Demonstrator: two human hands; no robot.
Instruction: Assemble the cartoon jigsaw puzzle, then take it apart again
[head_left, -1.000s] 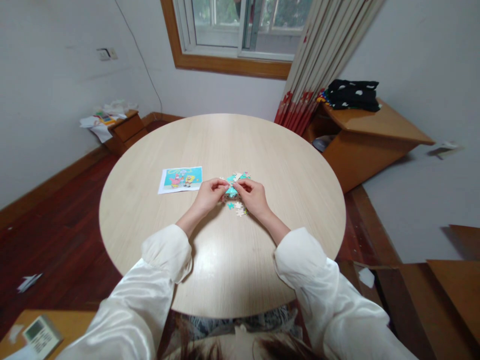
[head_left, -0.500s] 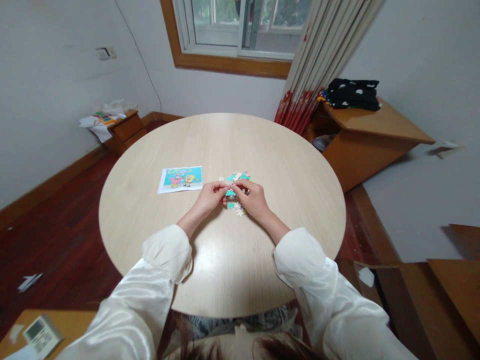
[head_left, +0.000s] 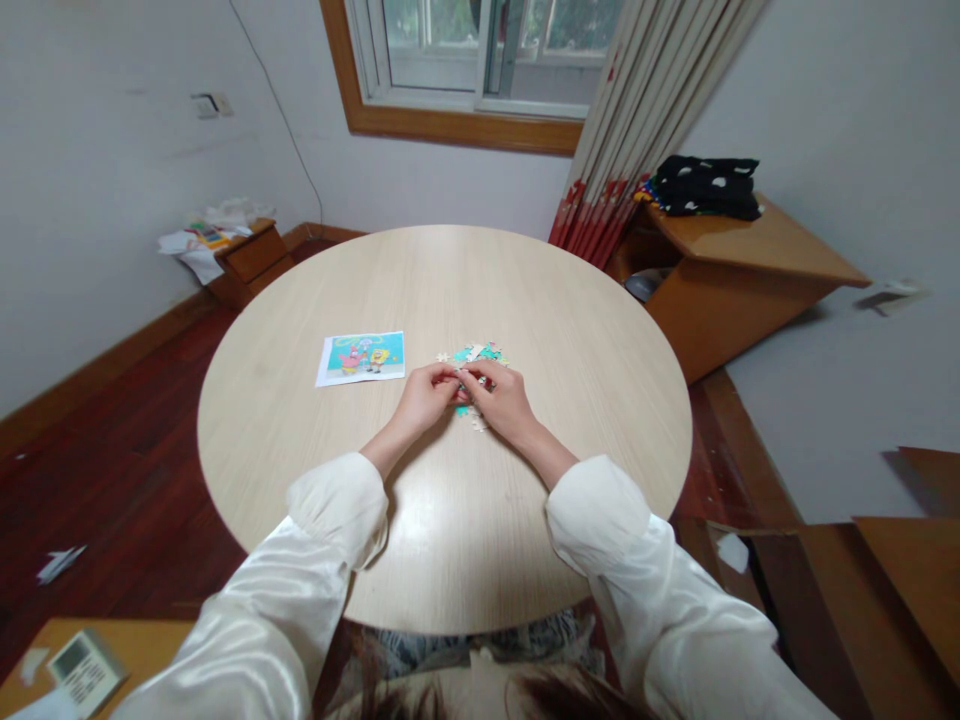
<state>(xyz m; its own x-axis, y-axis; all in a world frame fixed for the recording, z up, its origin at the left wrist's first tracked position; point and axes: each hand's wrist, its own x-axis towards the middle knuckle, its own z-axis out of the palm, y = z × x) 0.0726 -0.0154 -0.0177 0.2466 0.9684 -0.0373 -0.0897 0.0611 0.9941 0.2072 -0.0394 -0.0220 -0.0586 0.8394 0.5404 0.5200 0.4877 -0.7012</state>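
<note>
My left hand (head_left: 429,398) and my right hand (head_left: 502,398) meet at the fingertips just above a small heap of jigsaw pieces (head_left: 480,353). Fingers and thumbs of both are closed in a pinch, around what looks like a small jigsaw piece, mostly hidden by the fingers. The heap mixes teal faces with pale backs; some pieces show beyond the hands and a few on the near side, beneath them. To the left of my left hand lies a printed picture (head_left: 362,358) with cartoon figures on a teal ground.
Everything lies on a round pale wooden table (head_left: 450,285). Past its far side are a window (head_left: 480,60) and a long curtain (head_left: 645,110). A tilted wooden cabinet (head_left: 735,270) with dark cloth on it stands right. A small drawer unit (head_left: 255,262) stands left.
My left hand has shifted slightly right, closer to my right hand, and its fingers now cover more of the teal pieces between the hands. The picture has stayed in place.
</note>
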